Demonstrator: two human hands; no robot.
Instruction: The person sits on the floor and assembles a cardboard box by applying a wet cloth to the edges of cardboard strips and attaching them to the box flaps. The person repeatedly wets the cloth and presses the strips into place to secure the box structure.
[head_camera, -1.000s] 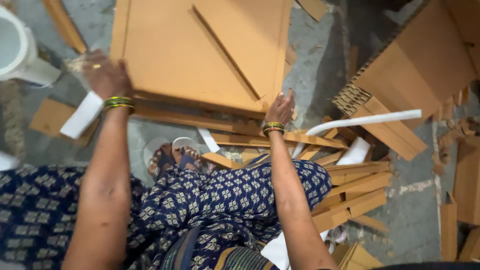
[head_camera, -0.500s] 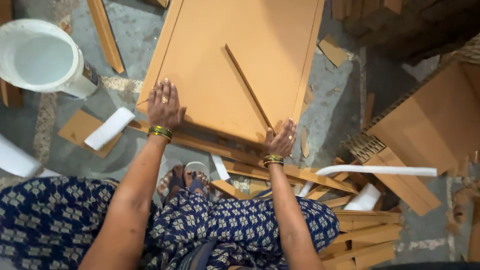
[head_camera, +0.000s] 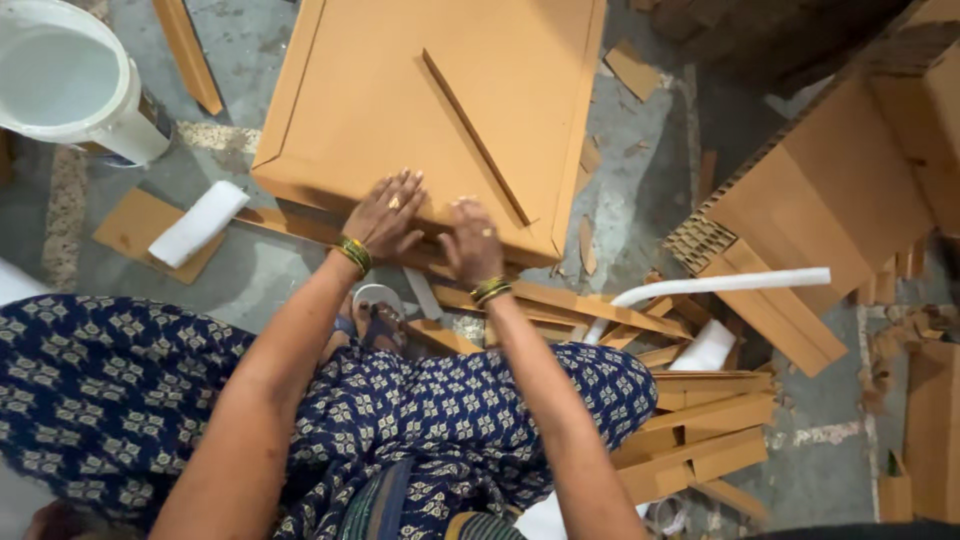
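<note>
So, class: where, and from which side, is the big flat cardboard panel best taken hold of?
Probably by its near long edge, from the person's side. The cardboard panel lies flat on other strips, so that edge stands raised and open. The left hand and right hand rest there; its top offers only a thin diagonal strip.
</note>
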